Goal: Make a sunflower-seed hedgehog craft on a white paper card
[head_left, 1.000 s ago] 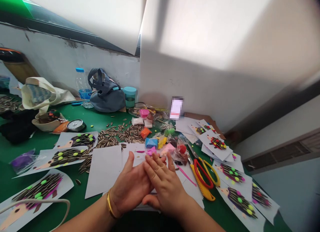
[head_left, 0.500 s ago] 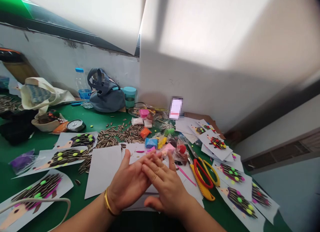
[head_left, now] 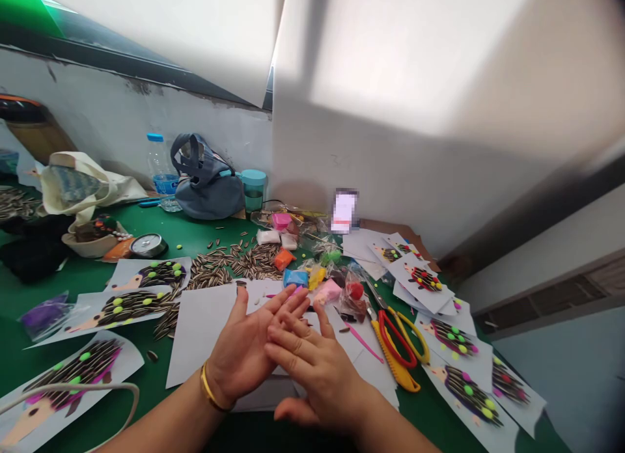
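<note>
My left hand (head_left: pixel 254 349) is turned palm up with its fingers stretched out, a gold bangle (head_left: pixel 211 389) on its wrist. Across its fingers lies my right hand (head_left: pixel 312 362), palm down and fingers extended. Whether anything small sits between the two palms is hidden. Beneath both hands are white paper sheets (head_left: pixel 198 329). Just beyond the fingertips are packs of modelling clay: blue (head_left: pixel 295 279), pink (head_left: pixel 328 290) and red (head_left: pixel 355 290). A pink clay tool (head_left: pixel 364 342) lies to the right of my right hand.
Sunflower seeds (head_left: pixel 209 271) are heaped behind the paper. Hedgehog pictures lie left (head_left: pixel 73 381) and right (head_left: pixel 463 388). Scissors (head_left: pixel 398 336) and a yellow cutter (head_left: pixel 398 368) rest at the right. A blue bag (head_left: pixel 208 192), a bottle (head_left: pixel 161 173) and a phone (head_left: pixel 344 211) stand along the wall.
My right hand has slid slightly left and back toward me across my left palm. My left hand has shifted a little left. The things on the table have stayed put.
</note>
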Tool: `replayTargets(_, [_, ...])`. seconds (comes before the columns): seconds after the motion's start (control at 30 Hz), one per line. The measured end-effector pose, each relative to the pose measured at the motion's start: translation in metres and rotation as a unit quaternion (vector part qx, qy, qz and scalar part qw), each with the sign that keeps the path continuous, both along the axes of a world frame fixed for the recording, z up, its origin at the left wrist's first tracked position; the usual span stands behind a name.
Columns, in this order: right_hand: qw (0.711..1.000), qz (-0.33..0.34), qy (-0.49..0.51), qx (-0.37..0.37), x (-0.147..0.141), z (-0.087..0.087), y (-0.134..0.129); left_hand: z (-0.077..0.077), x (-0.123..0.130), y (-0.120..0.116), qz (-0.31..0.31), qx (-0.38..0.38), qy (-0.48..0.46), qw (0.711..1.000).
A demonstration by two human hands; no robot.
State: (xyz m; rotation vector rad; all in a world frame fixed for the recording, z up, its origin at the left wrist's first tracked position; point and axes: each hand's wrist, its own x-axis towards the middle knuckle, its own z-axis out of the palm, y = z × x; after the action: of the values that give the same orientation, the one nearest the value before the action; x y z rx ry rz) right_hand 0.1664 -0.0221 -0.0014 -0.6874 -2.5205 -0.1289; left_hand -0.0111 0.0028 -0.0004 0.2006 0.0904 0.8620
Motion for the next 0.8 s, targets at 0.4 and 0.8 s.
replayTargets(0.4, [1.0,0.003,0.006,0.002,0.0004,0.0018,-0.0004,0.0,0.0012,-0.0026,-0.003,-0.007,0.019,1.0])
replayTargets(0.8, [1.0,0.009,0.018,0.01,-0.0023,-0.0013,-0.0021,-0.0036,0.0034,-0.0037,-0.003,-0.008,0.014,1.0])
